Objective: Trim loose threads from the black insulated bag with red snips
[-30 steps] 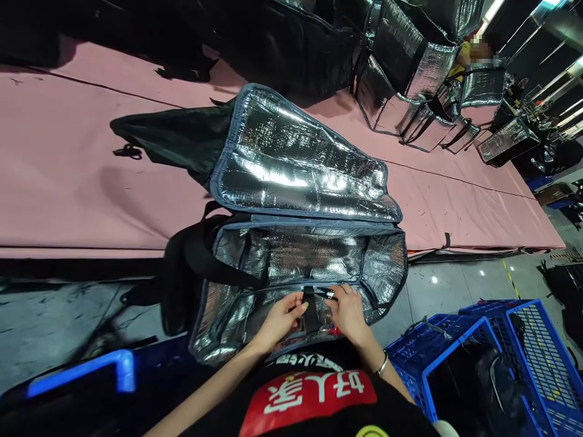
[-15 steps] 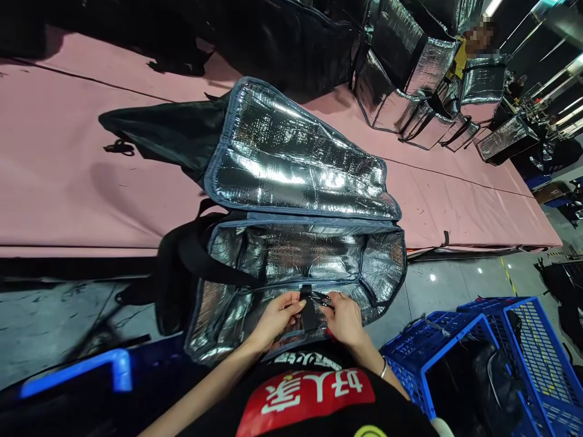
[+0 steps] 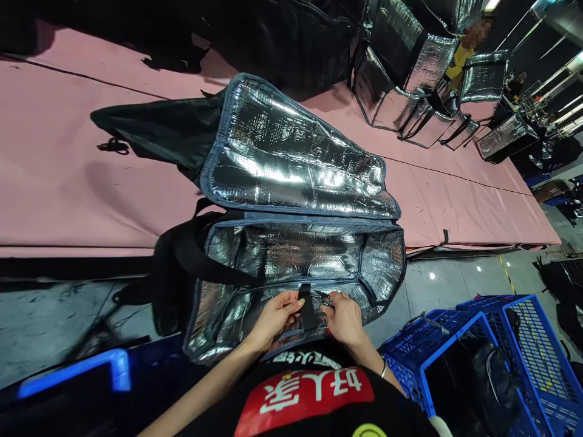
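Note:
An insulated bag (image 3: 314, 255) with a silver foil lining and blue-grey edging lies open before me, its foil-lined flap (image 3: 291, 155) folded back onto the table. At the bag's near wall, my left hand (image 3: 276, 314) is closed in a pinch at the edge of a short black strap (image 3: 308, 312). My right hand (image 3: 345, 317) is closed around small dark thread snips (image 3: 326, 298), their tips pointing left toward that strap. The fingers partly hide the snips. A wide black shoulder strap (image 3: 214, 267) loops over the bag's left end.
The pink-topped table (image 3: 455, 200) runs across the view. Several silver foil bags (image 3: 392, 79) stand at the back right, near a person in yellow (image 3: 460, 57). Blue plastic crates (image 3: 437, 340) stand on the floor at right, with black bags inside.
My hands stay at the strap, almost in the same pose. The view has shifted very slightly; the bag keeps its place.

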Demonstrator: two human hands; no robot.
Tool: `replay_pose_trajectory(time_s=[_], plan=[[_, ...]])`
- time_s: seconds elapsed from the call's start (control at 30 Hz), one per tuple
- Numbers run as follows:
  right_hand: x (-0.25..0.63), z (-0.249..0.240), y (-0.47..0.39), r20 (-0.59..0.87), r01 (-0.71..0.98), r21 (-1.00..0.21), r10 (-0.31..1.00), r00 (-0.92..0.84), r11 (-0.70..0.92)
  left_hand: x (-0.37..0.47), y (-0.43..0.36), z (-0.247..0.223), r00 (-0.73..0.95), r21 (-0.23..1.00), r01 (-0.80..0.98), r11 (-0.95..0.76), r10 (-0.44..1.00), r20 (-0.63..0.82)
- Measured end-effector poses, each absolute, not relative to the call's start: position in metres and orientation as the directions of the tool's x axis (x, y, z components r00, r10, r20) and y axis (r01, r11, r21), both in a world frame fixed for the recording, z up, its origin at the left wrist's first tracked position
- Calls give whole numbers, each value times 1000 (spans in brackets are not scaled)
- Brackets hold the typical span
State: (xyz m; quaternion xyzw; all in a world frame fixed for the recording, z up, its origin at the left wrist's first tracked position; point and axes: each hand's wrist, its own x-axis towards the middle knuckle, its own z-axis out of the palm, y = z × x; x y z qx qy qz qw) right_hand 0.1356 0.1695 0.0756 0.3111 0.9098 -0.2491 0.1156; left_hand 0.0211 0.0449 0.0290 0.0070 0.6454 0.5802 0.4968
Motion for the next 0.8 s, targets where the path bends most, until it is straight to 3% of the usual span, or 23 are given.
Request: replay_pose_trajectory(time_s=[0.33,0.63,0.8], plan=[[136,65,169,-349,651,-456,551,-758,607,21,45,28,-494,763,-554,333,606,-623],[120,49,166,-255,531,-735,553,-793,422,24,47,19,-503,782,-556,283,634,-587],[117,55,178,-197,455,-790,533,-823,411,24,46,20,-521,781,-567,263,620,-587]])
